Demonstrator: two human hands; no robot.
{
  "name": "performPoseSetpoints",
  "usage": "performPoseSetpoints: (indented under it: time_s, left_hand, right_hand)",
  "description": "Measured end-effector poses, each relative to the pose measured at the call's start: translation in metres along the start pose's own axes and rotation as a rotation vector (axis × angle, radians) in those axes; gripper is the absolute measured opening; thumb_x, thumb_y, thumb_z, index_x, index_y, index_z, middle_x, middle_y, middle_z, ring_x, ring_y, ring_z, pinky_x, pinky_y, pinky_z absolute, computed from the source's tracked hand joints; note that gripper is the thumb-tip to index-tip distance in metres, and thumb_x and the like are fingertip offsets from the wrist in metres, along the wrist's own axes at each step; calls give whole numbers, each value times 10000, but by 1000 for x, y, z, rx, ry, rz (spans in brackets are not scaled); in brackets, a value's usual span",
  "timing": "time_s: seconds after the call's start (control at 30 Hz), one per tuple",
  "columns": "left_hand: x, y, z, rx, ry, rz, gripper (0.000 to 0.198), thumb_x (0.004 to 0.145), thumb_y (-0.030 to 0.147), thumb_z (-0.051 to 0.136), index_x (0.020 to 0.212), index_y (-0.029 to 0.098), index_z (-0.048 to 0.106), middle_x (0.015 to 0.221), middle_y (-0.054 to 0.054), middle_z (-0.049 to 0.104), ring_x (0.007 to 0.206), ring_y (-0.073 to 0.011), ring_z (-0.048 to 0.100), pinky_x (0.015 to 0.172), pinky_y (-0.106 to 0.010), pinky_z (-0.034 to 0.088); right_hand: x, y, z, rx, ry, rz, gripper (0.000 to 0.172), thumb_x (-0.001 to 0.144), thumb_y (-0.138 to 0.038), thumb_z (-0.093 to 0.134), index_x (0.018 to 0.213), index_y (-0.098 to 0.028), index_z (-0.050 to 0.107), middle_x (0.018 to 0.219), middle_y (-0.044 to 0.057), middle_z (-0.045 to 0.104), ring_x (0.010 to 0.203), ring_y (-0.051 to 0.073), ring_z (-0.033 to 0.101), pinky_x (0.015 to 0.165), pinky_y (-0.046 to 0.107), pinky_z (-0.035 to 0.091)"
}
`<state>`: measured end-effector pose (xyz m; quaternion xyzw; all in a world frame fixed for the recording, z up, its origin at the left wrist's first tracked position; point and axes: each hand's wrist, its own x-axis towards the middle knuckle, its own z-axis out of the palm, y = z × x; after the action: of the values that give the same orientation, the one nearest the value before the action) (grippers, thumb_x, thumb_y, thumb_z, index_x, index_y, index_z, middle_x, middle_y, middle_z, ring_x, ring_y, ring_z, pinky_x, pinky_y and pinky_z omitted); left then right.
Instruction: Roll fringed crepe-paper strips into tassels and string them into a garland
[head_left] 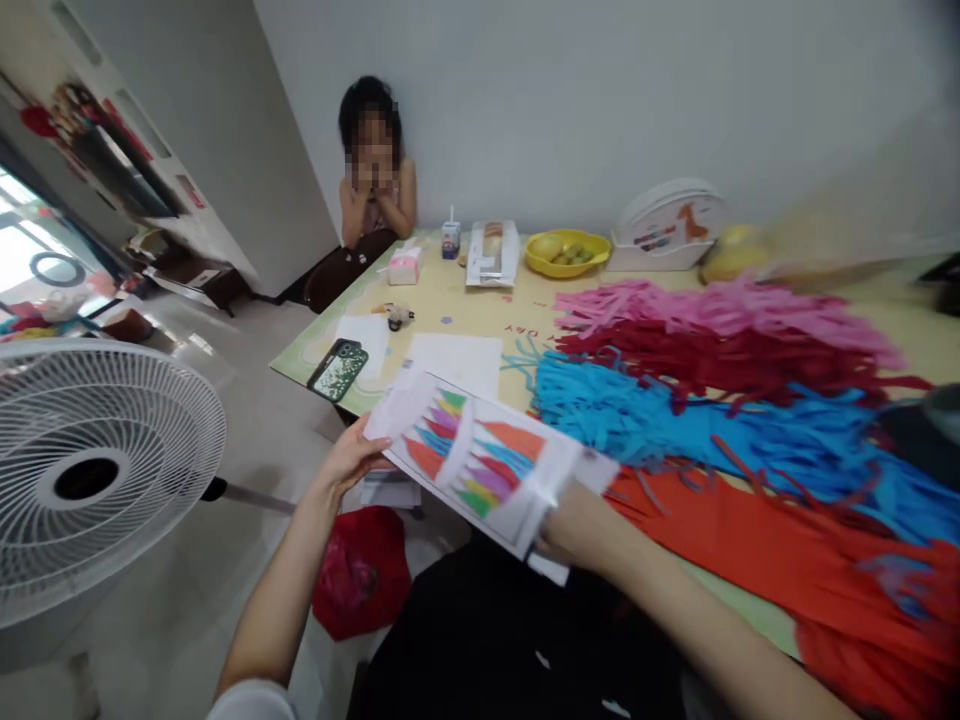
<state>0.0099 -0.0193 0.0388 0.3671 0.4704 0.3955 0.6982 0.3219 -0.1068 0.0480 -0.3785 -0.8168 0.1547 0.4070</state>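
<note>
A white printed sheet (457, 450) with a picture of multicoloured fringed bands hangs tilted over my lap, by the table's front edge. More white paper shows beneath it on the right. My left hand (356, 455) pinches the sheet's left edge, thumb on top. At the lower right edge is my right hand (566, 525), closed against the paper, slightly blurred, its fingers mostly hidden. Beyond the sheet, a blank white paper (469, 360) lies on the table (517, 300), with a green-patterned phone (340, 370) to its left.
Fringed strips in pink (720, 315), dark red (705, 358), blue (675, 415) and orange (720, 520) cover the table's right side. A yellow fruit bowl (568, 255) and a drink carton (451, 240) stand at the back. A person (375, 180) sits there. A fan (97, 480) stands left.
</note>
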Motion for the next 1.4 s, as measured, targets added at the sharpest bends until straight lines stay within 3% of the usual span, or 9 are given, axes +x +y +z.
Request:
performPoseSetpoints:
  time_s: [0.1, 0.2, 0.3, 0.4, 0.5, 0.63, 0.8, 1.2, 1.4]
  left_hand:
    - [0, -13, 1, -219, 163, 147, 555, 637, 134, 803, 1146, 173, 585, 941, -49, 744, 715, -170, 717, 644, -269, 609]
    - [-5, -46, 36, -447, 296, 246, 513, 666, 117, 775, 1138, 203, 595, 975, -36, 745, 738, -146, 712, 663, -230, 588]
    - [-18, -92, 92, -533, 272, 197, 526, 686, 158, 783, 1173, 233, 599, 1085, -56, 730, 859, -167, 713, 750, -247, 572]
    - [-34, -130, 126, -554, 194, 54, 468, 694, 234, 802, 1129, 218, 631, 1103, -66, 720, 955, -190, 695, 828, -288, 546]
    - [-39, -136, 119, -405, 124, -35, 452, 655, 304, 833, 1056, 178, 665, 1121, -102, 709, 1033, -237, 669, 906, -356, 512]
    - [-33, -103, 95, -58, 149, 199, 647, 567, 216, 881, 1166, 221, 635, 1240, -90, 669, 1251, -233, 553, 1089, -336, 380]
    - [-35, -82, 119, 118, -156, 9, 568, 495, 234, 912, 1011, 118, 705, 997, -109, 747, 896, -246, 696, 844, -336, 541]
    - [-48, -104, 147, 141, -22, -48, 564, 522, 308, 904, 1006, 108, 693, 954, -98, 753, 810, -220, 698, 792, -325, 552]
    - [-62, -113, 140, 273, -130, -103, 541, 521, 318, 904, 969, 111, 681, 961, -98, 744, 844, -229, 684, 786, -307, 535]
  right_hand:
    - [-17, 2, -22, 93, 385, 179, 271, 876, -314, 596, 1126, -270, 689, 1242, 93, 659, 1219, 286, 577, 1044, 495, 467]
    - [-18, -1, 1, 481, 842, 525, 479, 826, -382, 655, 1286, -285, 560, 1304, 95, 624, 1220, 307, 584, 1031, 552, 462]
    - [-3, -6, 53, 892, 744, 721, 725, 665, -437, 792, 1312, -262, 517, 1228, 108, 670, 1106, 303, 655, 977, 516, 509]
    - [8, -4, 81, 869, 871, 790, 631, 695, -427, 777, 1238, -192, 560, 1195, 115, 684, 1119, 265, 642, 1016, 473, 479]
    - [-9, 7, 60, 712, 890, 837, 503, 693, -427, 782, 1094, -163, 630, 1115, 120, 717, 1039, 267, 668, 953, 442, 518]
    - [-55, 10, 10, 572, 510, 868, 391, 710, -438, 769, 978, -170, 672, 985, 100, 749, 901, 277, 697, 808, 410, 571]
    - [-84, -13, -4, 497, 163, 798, 350, 782, -426, 707, 1025, -178, 664, 1012, 86, 738, 933, 281, 689, 828, 424, 569]
    - [-121, -23, 22, 520, 362, 921, 458, 778, -443, 717, 1122, -154, 629, 1088, 139, 722, 1011, 302, 685, 904, 452, 545]
    - [-109, -26, -11, 446, 795, 840, 409, 828, -405, 692, 1161, -232, 530, 1085, 116, 714, 963, 221, 703, 822, 351, 580]
